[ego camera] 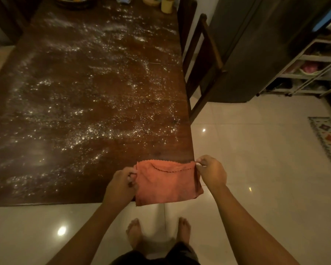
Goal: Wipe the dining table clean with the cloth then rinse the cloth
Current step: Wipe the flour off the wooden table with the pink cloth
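An orange cloth [166,183], folded over, hangs stretched between my two hands above the near right corner of the dark wooden dining table [52,188]. My left hand [120,185] pinches its left edge. Its top right corner is pinched by my right hand [211,172]. White powder and crumbs [96,104] are scattered over most of the tabletop.
A wooden chair [204,60] stands at the table's right side, with a dark fridge [256,44] and a white shelf rack [310,71] beyond. A yellow cup [167,5] and other items sit at the table's far end. A patterned mat [328,138] lies on the tiled floor.
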